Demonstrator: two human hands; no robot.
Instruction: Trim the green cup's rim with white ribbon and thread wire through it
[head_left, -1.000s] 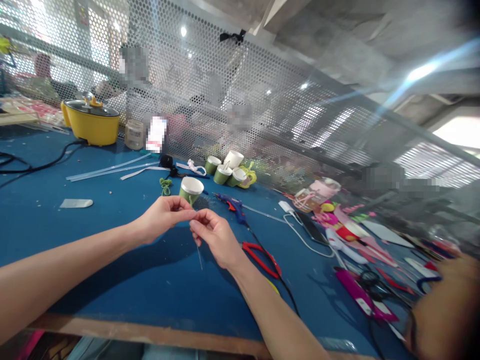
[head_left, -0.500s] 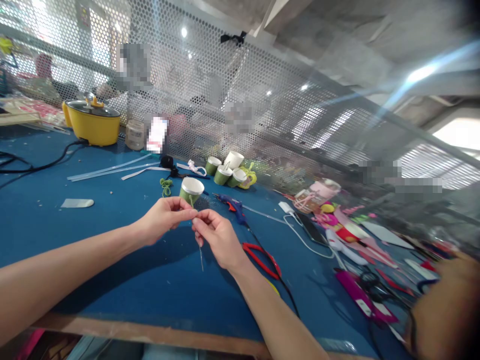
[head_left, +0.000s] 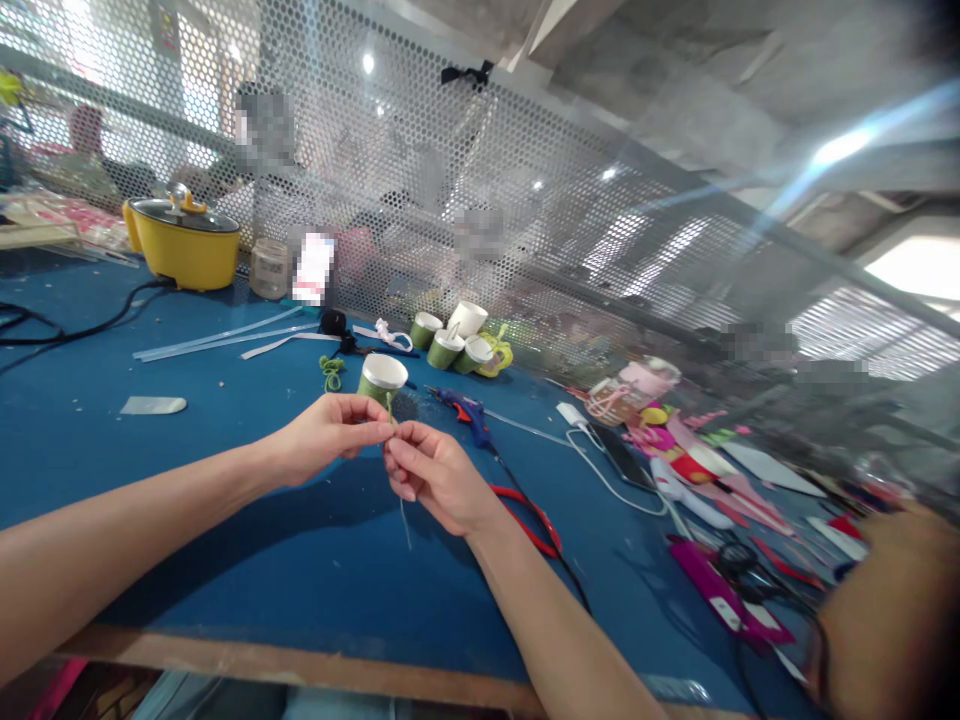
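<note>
My left hand (head_left: 334, 435) and my right hand (head_left: 435, 470) meet fingertip to fingertip near the middle of the table. Both are closed in a pinch on a thin green cord (head_left: 389, 402), whose pale end (head_left: 406, 525) hangs below the right fingers. Just behind them stands an upright green cup (head_left: 383, 373) with a white rim and white inside. The cord runs up in front of this cup; whether it is joined to it is unclear. A small bundle of green yarn (head_left: 331, 374) lies left of the cup.
Several small cups (head_left: 445, 348) stand behind. A blue glue gun (head_left: 469, 412) and red-handled pliers (head_left: 544, 535) lie to the right, near a phone (head_left: 622, 457) and a purple power strip (head_left: 724, 595). A yellow pot (head_left: 191, 250) is back left. Another person's arm (head_left: 889, 610) is at far right.
My right hand has turned slightly and its fingers sit closer against the left fingertips. The hanging cord end has shifted a little downward and right.
</note>
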